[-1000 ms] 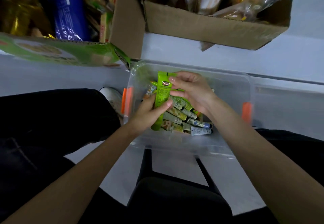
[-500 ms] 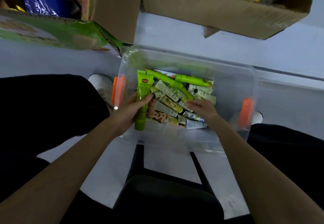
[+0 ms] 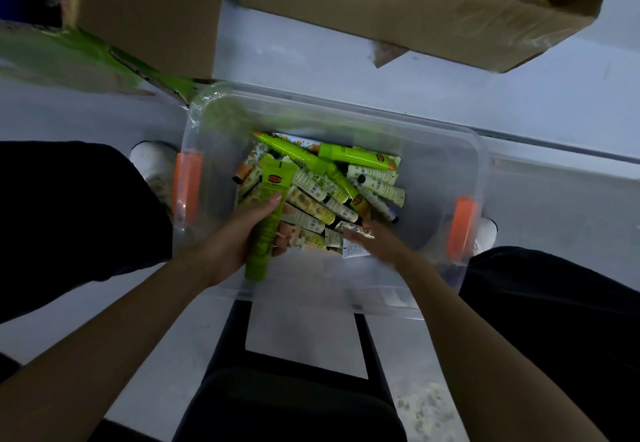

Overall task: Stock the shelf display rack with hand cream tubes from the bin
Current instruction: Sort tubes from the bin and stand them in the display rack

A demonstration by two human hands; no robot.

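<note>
Green tube gripped at the bin, other hand down in the pile

The left hand (image 3: 239,237) is curled round a bright green hand cream tube (image 3: 268,220), held slanted with its cap toward the person, over the near-left of the clear bin (image 3: 479,164). The right hand (image 3: 379,239) is lowered onto the small pale tubes (image 3: 311,206), too blurred for its grip to be told. Three green tubes are counted: one held, two loose green tubes (image 3: 356,157) lying in the bin. The small ones are heaped beyond counting.

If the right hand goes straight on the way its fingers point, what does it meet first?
Probably the small pale tubes heaped in the clear bin, just ahead of the right hand; blur hides any contact.
</note>
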